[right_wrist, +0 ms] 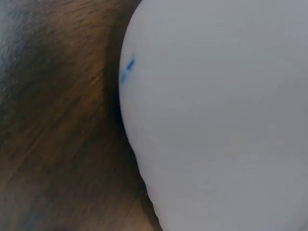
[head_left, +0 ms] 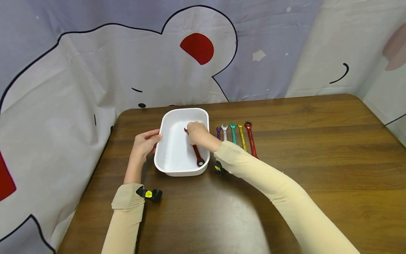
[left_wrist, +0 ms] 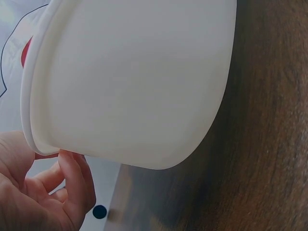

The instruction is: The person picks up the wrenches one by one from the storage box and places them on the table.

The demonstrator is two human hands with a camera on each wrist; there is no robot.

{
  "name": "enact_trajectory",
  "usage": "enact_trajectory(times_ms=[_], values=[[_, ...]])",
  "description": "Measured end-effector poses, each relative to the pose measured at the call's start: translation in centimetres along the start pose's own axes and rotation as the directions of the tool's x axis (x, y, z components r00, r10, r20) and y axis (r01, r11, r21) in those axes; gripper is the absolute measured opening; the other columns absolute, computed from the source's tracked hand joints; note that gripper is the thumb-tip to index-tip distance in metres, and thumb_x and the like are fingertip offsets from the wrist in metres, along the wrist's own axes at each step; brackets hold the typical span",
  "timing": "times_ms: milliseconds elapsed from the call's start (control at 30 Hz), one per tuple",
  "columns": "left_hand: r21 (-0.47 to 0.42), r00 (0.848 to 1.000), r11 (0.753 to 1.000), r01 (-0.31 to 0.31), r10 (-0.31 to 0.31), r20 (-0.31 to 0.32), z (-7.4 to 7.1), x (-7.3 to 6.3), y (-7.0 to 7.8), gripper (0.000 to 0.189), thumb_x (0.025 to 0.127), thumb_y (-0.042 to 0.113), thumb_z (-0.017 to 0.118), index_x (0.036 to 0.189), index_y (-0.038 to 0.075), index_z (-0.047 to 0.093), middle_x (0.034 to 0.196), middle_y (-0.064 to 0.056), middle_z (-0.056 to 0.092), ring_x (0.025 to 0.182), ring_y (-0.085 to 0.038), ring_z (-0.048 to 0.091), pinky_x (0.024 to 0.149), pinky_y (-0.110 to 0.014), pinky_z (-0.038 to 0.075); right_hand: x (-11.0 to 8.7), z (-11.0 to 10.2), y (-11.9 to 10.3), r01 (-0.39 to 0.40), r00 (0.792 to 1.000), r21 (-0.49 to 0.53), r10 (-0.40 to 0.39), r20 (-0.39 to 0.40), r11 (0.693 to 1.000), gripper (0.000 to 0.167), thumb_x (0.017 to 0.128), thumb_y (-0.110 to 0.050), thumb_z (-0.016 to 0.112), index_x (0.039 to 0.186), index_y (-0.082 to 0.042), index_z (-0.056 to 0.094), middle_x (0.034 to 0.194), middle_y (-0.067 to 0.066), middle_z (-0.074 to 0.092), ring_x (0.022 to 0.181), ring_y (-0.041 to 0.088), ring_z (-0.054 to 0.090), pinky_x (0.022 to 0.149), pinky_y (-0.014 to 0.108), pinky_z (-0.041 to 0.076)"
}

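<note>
A white plastic tray (head_left: pixel 172 155) stands on the table, its wall (left_wrist: pixel 134 86) filling much of the left wrist view. My left hand (head_left: pixel 145 143) grips its left rim, thumb on top and fingers bent beneath the lip. Over the inside of the tray, my right hand (head_left: pixel 198 134) holds a dark red ratchet wrench (head_left: pixel 196 152) around its middle. The ring end points toward me and the open end pokes out past the fingers. In the right wrist view only the tray's outer wall (right_wrist: pixel 216 115), with a small blue mark, and the table show; the hand is hidden there.
Right of the tray, several wrenches lie in a row: purple (head_left: pixel 218 132), silver (head_left: pixel 225 131), green (head_left: pixel 233 133), yellow (head_left: pixel 242 137) and red (head_left: pixel 251 138). My right sleeve (head_left: pixel 253 169) covers their near ends. A printed curtain (head_left: pixel 127 63) hangs behind the wooden table (head_left: pixel 317 141).
</note>
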State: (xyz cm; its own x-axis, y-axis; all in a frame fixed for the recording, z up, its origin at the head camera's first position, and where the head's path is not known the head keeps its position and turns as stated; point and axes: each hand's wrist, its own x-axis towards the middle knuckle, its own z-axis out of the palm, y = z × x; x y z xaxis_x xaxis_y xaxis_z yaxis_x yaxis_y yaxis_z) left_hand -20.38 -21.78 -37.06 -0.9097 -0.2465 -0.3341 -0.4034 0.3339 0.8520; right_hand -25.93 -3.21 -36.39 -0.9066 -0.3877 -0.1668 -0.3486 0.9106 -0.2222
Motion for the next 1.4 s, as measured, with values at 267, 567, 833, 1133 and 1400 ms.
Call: enact_trajectory(times_ms=[267,567,833,1133,1400], values=[[0.004,1.0,1.0,0.004,-0.004,0.0,-0.05,-0.09,-0.1,0.043,0.095,0.028,0.059,0.136,0.016,0.055,0.122,-0.005,0.059,0.08,-0.006,0.054,0.071,-0.022,0.048,0.07,0.38,-0.02,-0.002,1.0,0.038,0.002,-0.009,0.999,0.02,0.077,-0.006,0.069,0.095,-0.002,0.065,0.096,0.014,0.068,0.076,0.023,0.059,0.06,0.029,0.05],[0.006,1.0,1.0,-0.003,0.003,-0.008,-0.03,-0.11,-0.18,0.042,0.095,0.028,0.059,0.135,0.016,0.056,0.12,-0.005,0.059,0.08,-0.007,0.054,0.071,-0.024,0.048,0.32,0.37,0.0,-0.042,0.999,0.089,0.041,0.013,0.995,0.028,0.071,-0.009,0.075,0.096,-0.003,0.065,0.087,0.01,0.065,0.069,0.019,0.055,0.053,0.025,0.043],[-0.001,1.0,1.0,-0.006,0.006,-0.005,0.24,-0.05,-0.41,0.042,0.095,0.027,0.06,0.135,0.016,0.056,0.122,-0.006,0.059,0.08,-0.007,0.054,0.072,-0.025,0.049,0.84,0.7,0.34,-0.091,0.992,0.14,0.078,0.102,0.986,0.021,0.069,-0.014,0.077,0.084,-0.006,0.065,0.05,-0.004,0.053,0.045,0.007,0.052,0.055,0.02,0.042],[-0.005,1.0,1.0,0.005,-0.005,0.002,0.4,-0.06,-0.58,0.042,0.095,0.026,0.06,0.135,0.016,0.056,0.125,-0.007,0.06,0.078,-0.005,0.055,0.068,-0.023,0.049,0.69,0.9,0.46,-0.111,0.987,0.179,0.086,0.138,0.978,0.019,0.07,-0.013,0.075,0.083,-0.006,0.062,0.049,-0.003,0.055,0.047,0.008,0.056,0.052,0.02,0.042],[0.0,1.0,1.0,-0.01,0.01,-0.008,0.13,0.09,-0.12,0.042,0.095,0.026,0.06,0.135,0.015,0.056,0.125,-0.008,0.06,0.079,-0.006,0.054,0.067,-0.022,0.048,0.81,0.35,0.37,-0.096,0.987,0.237,0.061,0.15,0.967,0.017,0.072,-0.015,0.075,0.074,-0.008,0.059,0.049,-0.003,0.056,0.046,0.007,0.057,0.055,0.019,0.04]])
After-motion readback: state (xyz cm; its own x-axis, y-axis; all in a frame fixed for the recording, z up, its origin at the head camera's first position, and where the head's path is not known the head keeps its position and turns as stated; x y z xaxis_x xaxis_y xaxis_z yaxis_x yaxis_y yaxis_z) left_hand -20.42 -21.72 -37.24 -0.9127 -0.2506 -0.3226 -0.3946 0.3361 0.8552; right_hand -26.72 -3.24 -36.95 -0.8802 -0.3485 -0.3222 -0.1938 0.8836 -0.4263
